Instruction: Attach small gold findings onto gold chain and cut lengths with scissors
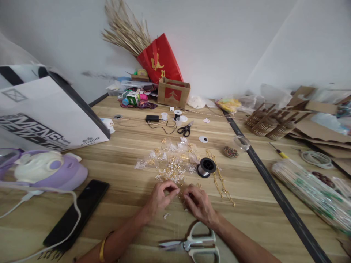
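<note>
My left hand [163, 196] is closed in a pinch, thumb and forefinger tips together, just below a heap of small clear and gold beads [173, 168]. Close on its right, my right hand [199, 203] curls with its fingertips pressed together. What either pinch holds is too small to make out. A few tiny bits lie on the wood between and under the hands, among them a small silvery cluster [166, 216]. A spool of clear thread [206, 168] stands beyond my right hand, with a gold chain [219, 179] beside it. Grey-handled scissors [192, 244] lie below my hands.
Left are a black phone [76, 213], a purple and white device [49, 170] with a cable, and a large white box [46, 113]. Black scissors [185, 128], a bead dish [230, 152] and small spools lie farther back. Wrapped sticks [309, 193] and small baskets [264, 124] occupy the right.
</note>
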Available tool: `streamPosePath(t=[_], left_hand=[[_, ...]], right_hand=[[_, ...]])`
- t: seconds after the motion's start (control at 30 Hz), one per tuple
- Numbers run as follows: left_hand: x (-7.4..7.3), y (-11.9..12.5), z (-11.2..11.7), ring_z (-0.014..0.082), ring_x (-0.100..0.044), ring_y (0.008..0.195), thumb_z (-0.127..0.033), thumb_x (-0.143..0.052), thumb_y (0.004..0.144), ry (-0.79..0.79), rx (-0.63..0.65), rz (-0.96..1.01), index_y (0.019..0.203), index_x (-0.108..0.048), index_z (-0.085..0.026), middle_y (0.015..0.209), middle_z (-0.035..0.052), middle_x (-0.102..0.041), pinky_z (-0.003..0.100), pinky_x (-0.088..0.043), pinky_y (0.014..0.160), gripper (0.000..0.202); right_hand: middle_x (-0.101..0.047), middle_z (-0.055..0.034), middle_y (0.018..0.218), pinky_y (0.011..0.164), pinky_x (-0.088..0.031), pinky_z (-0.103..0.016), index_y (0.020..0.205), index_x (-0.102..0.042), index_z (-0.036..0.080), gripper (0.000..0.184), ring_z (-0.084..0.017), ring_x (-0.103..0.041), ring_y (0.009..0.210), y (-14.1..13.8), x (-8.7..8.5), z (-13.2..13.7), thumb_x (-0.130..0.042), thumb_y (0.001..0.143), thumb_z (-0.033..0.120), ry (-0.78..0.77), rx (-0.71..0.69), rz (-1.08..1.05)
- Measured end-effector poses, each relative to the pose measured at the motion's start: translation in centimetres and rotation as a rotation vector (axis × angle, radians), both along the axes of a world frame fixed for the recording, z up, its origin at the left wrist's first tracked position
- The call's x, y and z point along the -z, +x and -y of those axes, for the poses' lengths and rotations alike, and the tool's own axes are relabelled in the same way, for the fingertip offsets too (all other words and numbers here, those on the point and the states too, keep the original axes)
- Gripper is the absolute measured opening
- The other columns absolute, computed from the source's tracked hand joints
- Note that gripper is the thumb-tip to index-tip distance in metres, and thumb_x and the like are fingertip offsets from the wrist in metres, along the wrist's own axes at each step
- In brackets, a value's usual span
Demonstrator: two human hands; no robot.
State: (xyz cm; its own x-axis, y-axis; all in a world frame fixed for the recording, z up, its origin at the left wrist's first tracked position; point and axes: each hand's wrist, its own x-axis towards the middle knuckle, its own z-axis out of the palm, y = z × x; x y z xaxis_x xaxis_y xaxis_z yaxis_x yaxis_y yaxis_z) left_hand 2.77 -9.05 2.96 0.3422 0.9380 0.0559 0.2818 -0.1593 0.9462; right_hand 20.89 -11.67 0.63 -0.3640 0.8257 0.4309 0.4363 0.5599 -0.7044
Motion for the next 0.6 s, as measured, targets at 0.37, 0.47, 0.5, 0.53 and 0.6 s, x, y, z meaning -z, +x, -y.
streamPosePath(t=[0.37, 0.47, 0.5, 0.53, 0.6], left_hand=[[1.2, -3.1, -3.3, 0.0214, -0.053, 0.102, -0.014, -0.041, 0.086, 0.389, -0.078, -0.262, 0.102, -0.065, -0.018, 0.106, 0.0091, -0.064, 0.039, -0.04, 0.093, 0.029], [1.5, -3.1, -3.1, 0.0223, -0.047, 0.11, -0.008, -0.037, 0.085, 0.488, 0.014, -0.371, 0.111, -0.061, -0.017, 0.113, 0.0095, -0.06, 0.041, -0.039, 0.097, 0.037], [1.5, -3.1, -3.0, 0.0229, -0.045, 0.112, -0.007, -0.037, 0.085, 0.506, 0.033, -0.417, 0.113, -0.059, -0.017, 0.114, 0.0096, -0.058, 0.042, -0.039, 0.097, 0.037], [1.5, -3.0, -2.9, 0.0236, -0.043, 0.112, -0.007, -0.038, 0.085, 0.519, 0.047, -0.466, 0.114, -0.058, -0.017, 0.115, 0.0097, -0.057, 0.042, -0.039, 0.097, 0.037], [1.5, -2.9, -2.6, 0.0246, -0.042, 0.111, -0.009, -0.04, 0.085, 0.534, 0.047, -0.55, 0.114, -0.058, -0.018, 0.116, 0.0094, -0.054, 0.043, -0.04, 0.095, 0.035]], right_hand=[[-0.052, 0.0004, 0.068, 0.055, -0.037, -0.023, 0.08, -0.05, 0.019, 0.009, -0.011, -0.047, 0.057, 0.0, -0.2, 0.0, -0.046, 0.089, 0.017, -0.015, -0.003, -0.004], [-0.051, 0.0006, 0.068, 0.055, -0.036, -0.023, 0.08, -0.049, 0.019, 0.009, -0.011, -0.047, 0.057, 0.0, -0.1, 0.0, -0.046, 0.089, 0.017, -0.02, 0.0, -0.003], [-0.051, 0.0007, 0.068, 0.055, -0.036, -0.023, 0.08, -0.049, 0.019, 0.01, -0.011, -0.046, 0.057, 0.0, -0.1, 0.0, -0.046, 0.089, 0.017, -0.022, -0.001, 0.001], [-0.051, 0.0007, 0.068, 0.055, -0.036, -0.023, 0.08, -0.049, 0.019, 0.01, -0.011, -0.046, 0.058, 0.0, 0.0, 0.0, -0.046, 0.089, 0.017, -0.022, -0.001, 0.005], [-0.05, 0.0006, 0.068, 0.055, -0.036, -0.022, 0.079, -0.049, 0.019, 0.01, -0.011, -0.046, 0.058, 0.0, 0.0, 0.0, -0.046, 0.089, 0.017, -0.023, -0.002, 0.011]])
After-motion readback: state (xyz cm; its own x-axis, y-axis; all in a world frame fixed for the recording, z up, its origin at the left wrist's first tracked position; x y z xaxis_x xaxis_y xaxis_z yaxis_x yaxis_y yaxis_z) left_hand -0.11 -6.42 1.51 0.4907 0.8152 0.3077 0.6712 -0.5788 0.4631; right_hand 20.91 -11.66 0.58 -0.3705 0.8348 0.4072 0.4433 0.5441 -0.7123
